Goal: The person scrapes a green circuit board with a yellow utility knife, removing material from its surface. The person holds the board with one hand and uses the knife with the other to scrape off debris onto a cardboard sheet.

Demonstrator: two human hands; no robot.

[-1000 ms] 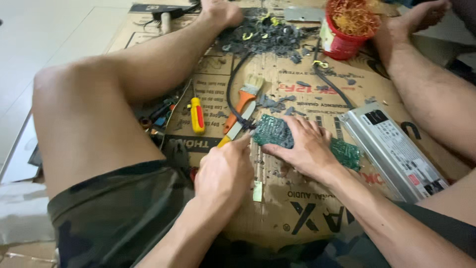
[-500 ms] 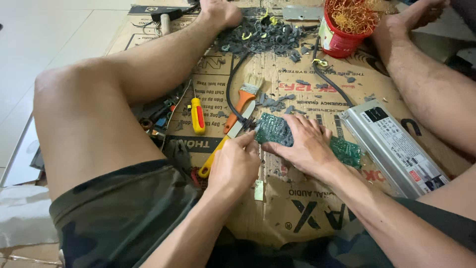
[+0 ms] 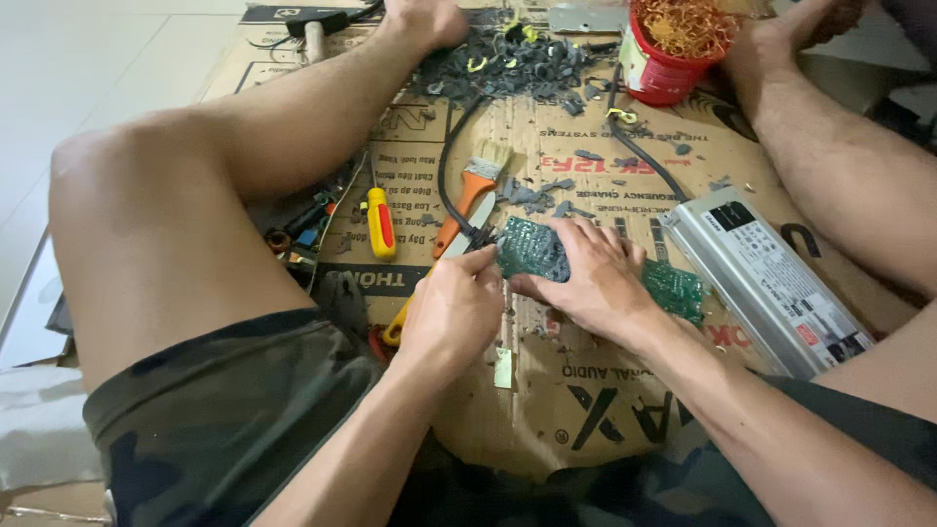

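Circuit board [image 3: 532, 249], green and studded with small parts, lies on the flattened cardboard [image 3: 547, 410] that covers the floor between the person's spread legs. The right hand [image 3: 586, 278] presses down on it, fingers spread flat over its far half, so the grip here is a wide open palm hold and not a pinch. The left hand [image 3: 454, 307] sits just beside that grip on the near left, its fingers curled together around the yellow handle of a tool [image 3: 395, 327] whose metal blade points up toward the board's left edge; the tip touches or nearly touches the board, and I cannot tell which. A second green board [image 3: 673, 288] lies just right of the right hand's grip, partly under the wrist. Further right rests a long silver power supply box [image 3: 771, 278]. Beyond the left hand's grip lie an orange-handled paintbrush [image 3: 468, 190] and a black cable [image 3: 449, 176], and further left a yellow and red screwdriver [image 3: 379, 222]. Well beyond both hands is a heap of grey broken bits [image 3: 508, 63], with a red tub [image 3: 669, 44] of copper wire to its right
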